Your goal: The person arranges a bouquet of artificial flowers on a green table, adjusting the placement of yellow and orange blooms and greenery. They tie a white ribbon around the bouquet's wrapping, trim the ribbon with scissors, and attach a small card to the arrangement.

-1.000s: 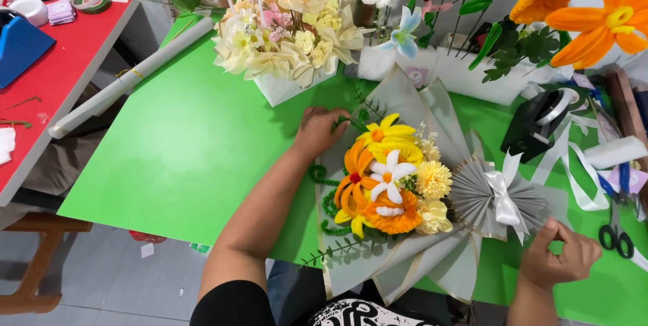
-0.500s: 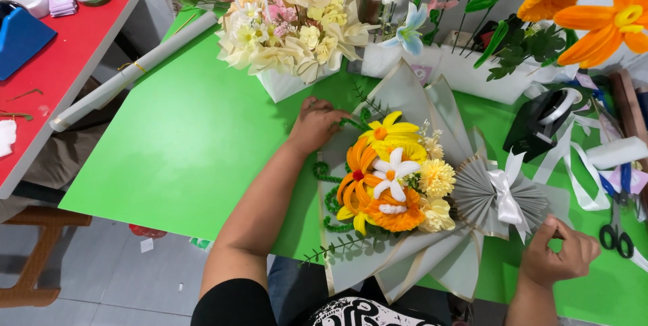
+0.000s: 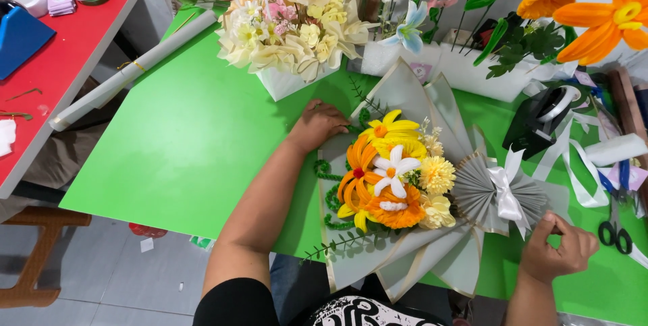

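Flowers point(image 3: 393, 176) fill wrap point(image 3: 405, 90); left hand point(image 3: 317, 125) touching.

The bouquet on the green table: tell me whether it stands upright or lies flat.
Lying flat. The bouquet rests on its side on the green table, flowers facing up, its grey wrapping fanned out, the left hand pressing its edge.

A bouquet point(image 3: 398, 184) lies on its side in the middle of the table point(image 3: 175, 157), its flower heads toward the left and its ribbon bow point(image 3: 505, 191) toward the right. The left hand point(image 3: 317, 125) rests on the wrapping at the bouquet's far left edge, and the right hand point(image 3: 559, 250) sits at the near right, just beside the bow. Behind the bouquet stands a flower basket point(image 3: 290, 29), a tape dispenser point(image 3: 540, 120) lies to the right behind the bow, scissors point(image 3: 613, 228) lie at the right edge, and a paper roll point(image 3: 128, 76) lies along the table's left edge.
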